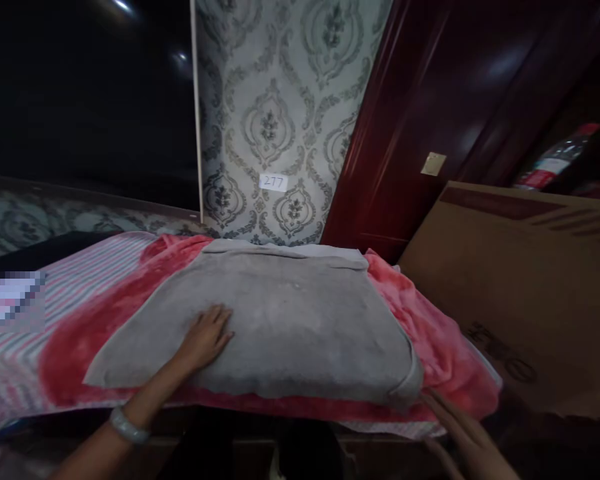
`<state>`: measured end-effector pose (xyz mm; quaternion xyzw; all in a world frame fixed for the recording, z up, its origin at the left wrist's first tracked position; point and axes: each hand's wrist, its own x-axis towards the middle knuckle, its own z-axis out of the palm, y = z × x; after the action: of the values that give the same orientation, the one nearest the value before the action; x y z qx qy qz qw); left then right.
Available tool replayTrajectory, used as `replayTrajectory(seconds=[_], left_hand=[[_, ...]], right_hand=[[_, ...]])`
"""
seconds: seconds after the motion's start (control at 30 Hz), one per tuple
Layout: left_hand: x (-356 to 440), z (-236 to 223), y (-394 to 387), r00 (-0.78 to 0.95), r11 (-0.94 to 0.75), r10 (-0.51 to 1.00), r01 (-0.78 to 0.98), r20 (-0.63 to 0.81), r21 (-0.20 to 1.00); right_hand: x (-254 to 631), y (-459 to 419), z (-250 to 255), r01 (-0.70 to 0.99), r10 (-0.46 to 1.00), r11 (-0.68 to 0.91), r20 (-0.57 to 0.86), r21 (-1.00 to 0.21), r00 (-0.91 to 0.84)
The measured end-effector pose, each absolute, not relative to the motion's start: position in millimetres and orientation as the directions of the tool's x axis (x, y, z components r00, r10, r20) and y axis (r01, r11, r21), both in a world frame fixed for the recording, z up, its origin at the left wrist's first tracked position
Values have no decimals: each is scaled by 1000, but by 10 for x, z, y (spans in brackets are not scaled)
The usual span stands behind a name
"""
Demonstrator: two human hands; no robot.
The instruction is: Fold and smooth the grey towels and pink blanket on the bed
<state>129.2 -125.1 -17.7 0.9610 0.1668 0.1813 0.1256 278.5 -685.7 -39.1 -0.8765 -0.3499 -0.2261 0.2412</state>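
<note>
A soft grey cloth (pixel 290 320) lies spread over a red plush blanket (pixel 95 333), and its near right corner is slightly folded. My left hand (pixel 209 339) rests flat on the left half of the cloth, fingers stretched out; a pale bangle (pixel 129 427) circles that wrist. At the near right corner, my right hand (pixel 463 430) reaches in beside the cloth's edge and the red blanket. Its fingers are extended with the thumb apart, and nothing shows between them. Whether its fingertips touch the cloth cannot be made out.
Under the blanket is a striped sheet (pixel 95 280). A large cardboard box (pixel 520 287) stands at the right, with a red-capped bottle (pixel 555 160) behind it. A dark television (pixel 85 100) hangs at the left. Patterned wallpaper bears a paper label (pixel 273 182) reading 277.
</note>
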Motion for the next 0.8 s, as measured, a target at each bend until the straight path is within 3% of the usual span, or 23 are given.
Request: replayTrajectory(seconds=[0.1, 0.23, 0.5, 0.67, 0.8], left_hand=[[862, -144, -834, 819, -850, 522, 479, 237, 218], [432, -153, -451, 722, -760, 649, 629, 240, 164], [240, -136, -369, 648, -701, 706, 695, 285, 156], [282, 155, -2, 527, -613, 761, 775, 378, 154], [309, 380, 503, 393, -420, 906, 877, 155, 231]], right_hand=[[3055, -5942, -494, 776, 595, -551, 507, -306, 623], [3582, -5234, -574, 756, 583, -563, 489, -333, 649], [4119, -5251, -1027, 614, 416, -712, 500, -340, 760], [4192, -5259, -1156, 513, 399, -808, 373, -290, 838], [4358, -5328, -1139, 556, 478, -812, 345, -179, 808]])
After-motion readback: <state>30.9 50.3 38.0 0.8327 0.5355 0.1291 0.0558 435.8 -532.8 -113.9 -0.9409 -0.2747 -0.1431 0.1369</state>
